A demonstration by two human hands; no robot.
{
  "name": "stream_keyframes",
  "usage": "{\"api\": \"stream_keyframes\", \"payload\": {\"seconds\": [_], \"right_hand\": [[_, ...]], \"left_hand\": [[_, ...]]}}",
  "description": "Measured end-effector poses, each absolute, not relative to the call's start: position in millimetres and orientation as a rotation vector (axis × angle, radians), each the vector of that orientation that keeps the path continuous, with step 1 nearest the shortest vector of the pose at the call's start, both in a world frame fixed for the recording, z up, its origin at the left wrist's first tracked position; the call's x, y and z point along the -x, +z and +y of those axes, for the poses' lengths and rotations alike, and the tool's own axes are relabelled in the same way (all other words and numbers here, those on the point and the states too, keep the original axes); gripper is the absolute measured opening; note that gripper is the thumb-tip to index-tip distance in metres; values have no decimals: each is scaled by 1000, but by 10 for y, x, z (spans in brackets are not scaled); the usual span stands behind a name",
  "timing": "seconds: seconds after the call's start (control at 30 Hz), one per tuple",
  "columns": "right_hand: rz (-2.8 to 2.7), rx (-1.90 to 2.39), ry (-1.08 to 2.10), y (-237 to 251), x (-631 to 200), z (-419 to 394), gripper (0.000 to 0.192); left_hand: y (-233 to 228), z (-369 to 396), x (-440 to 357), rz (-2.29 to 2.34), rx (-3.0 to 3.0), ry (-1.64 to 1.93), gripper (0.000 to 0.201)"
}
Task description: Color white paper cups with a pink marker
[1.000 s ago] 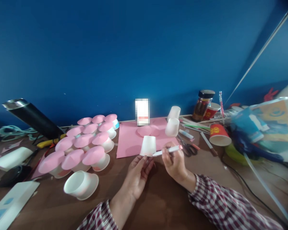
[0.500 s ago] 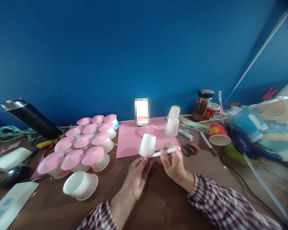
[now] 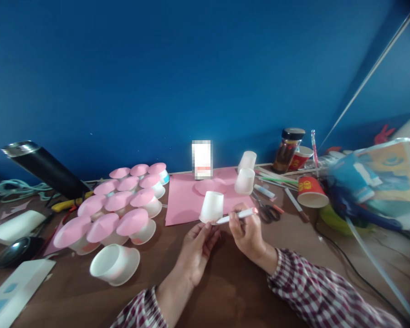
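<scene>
Head view: left hand (image 3: 195, 248) fingers pinch upturned white cup (image 3: 212, 207); right hand (image 3: 248, 232) fingers grip pen (image 3: 237, 215).

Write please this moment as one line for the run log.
left hand: holds white cup upside down | right hand: holds white pen, tip at cup | surface: brown table

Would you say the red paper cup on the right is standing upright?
No, the red paper cup lies tipped on the table, its open mouth facing the camera.
</scene>
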State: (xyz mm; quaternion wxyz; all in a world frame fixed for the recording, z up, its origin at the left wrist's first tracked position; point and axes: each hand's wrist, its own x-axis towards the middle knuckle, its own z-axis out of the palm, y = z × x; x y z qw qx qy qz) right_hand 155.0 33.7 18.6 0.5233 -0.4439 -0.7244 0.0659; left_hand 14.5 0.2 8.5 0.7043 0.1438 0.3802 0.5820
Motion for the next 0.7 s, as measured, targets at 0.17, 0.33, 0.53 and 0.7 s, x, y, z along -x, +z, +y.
{"api": "stream_keyframes", "payload": {"seconds": [0.17,0.33,0.53,0.7], "right_hand": [[-1734,1079,131,163,-1576,364,9],[-1718,1102,104,160,-1594,390,12],[-1732,1111,130,166,-1584,378,11],[-1756,1089,119,171,-1570,364,12]], "left_hand": [[73,5,-139,836,-312,1300,13],[77,-3,-134,818,-283,1297,12],[80,2,-136,817,-232,1324,10],[87,19,-149,835,-222,1353,9]]}}
